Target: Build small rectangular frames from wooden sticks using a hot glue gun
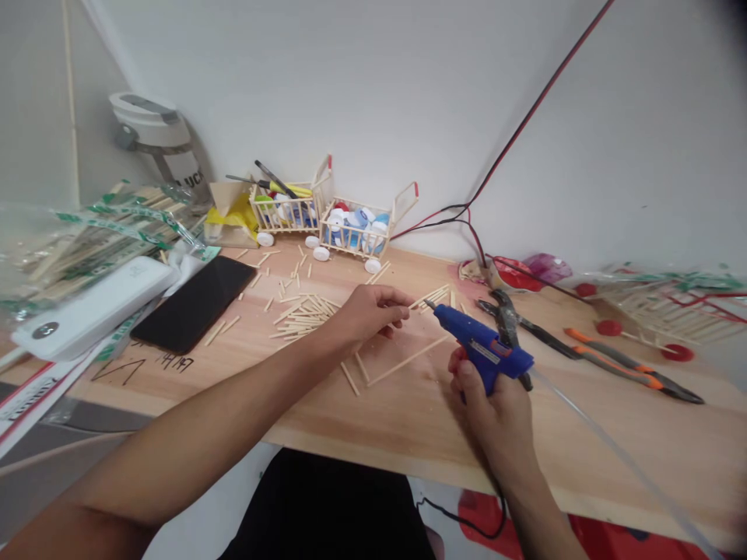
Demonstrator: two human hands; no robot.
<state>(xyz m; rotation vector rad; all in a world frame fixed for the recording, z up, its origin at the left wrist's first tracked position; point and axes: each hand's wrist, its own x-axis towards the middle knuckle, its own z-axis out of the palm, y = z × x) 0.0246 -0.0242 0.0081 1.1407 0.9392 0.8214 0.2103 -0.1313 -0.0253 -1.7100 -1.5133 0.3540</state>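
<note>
Holding craft sticks point(303, 319), the wooden workbench point(612, 443) meets a white wall point(362, 93).

The left arm point(192, 435) reaches in from the lower left corner and runs diagonally up to the centre of the frame, where the left hand point(367, 315) sits palm down, fingers bent and pointing right. The right forearm point(525, 486) rises from the bottom right to the right hand point(487, 397), its fingers curled tightly in a firm grip, just apart from the left hand.
</note>
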